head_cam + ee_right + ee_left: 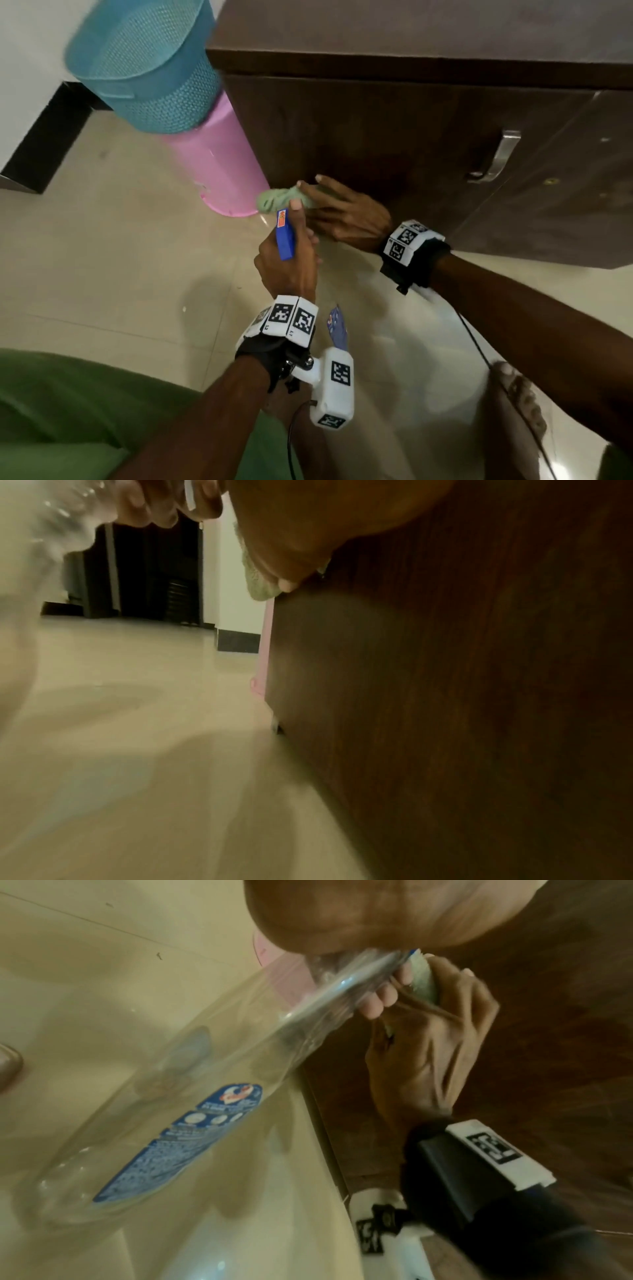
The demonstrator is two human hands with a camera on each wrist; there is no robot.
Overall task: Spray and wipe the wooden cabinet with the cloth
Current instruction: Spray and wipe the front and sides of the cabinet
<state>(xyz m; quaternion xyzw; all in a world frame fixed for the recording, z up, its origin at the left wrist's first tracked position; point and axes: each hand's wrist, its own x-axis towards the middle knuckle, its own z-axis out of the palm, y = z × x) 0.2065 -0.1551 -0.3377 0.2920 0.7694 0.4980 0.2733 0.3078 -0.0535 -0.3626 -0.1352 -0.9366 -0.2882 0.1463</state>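
Far left: 2 stacked bins, teal on pink, beside cabinet. Centre: left hand, fingers curled round clear spray bottle w/ blue trigger head. Right: right hand, fingers extended, presses green cloth flat vs. cabinet's lower left front, near floor.

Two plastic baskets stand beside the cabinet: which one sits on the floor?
The pink basket sits on the floor against the wooden cabinet. The teal mesh basket is perched on top of it, tilted, off the floor.
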